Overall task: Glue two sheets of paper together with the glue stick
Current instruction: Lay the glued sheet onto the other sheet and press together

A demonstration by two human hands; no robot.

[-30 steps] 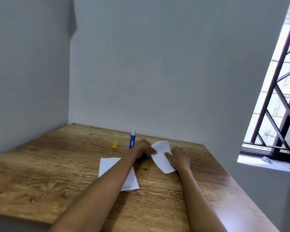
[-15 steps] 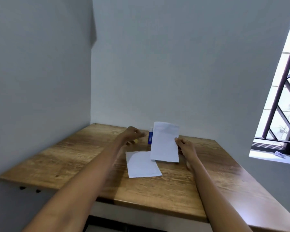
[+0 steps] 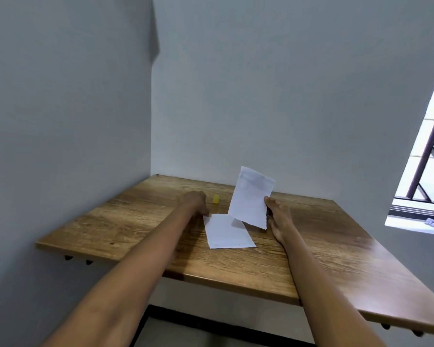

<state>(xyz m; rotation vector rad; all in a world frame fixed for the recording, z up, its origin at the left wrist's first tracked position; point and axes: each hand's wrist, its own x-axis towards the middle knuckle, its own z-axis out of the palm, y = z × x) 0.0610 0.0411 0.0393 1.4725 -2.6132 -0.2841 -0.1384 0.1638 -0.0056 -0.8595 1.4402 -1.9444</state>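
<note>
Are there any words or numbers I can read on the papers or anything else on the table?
No readable words or numbers anywhere.
Raised paper in the right hand: only a faint grey smudge near its top, too blurred to read.
Flat paper on the table: looks blank.
Yellow cap beside the left hand: too small to show any print.
The glue stick is out of sight.

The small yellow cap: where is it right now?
Head view: the small yellow cap sits on the wooden table toward the back wall, between the left hand and the raised white sheet.
</note>
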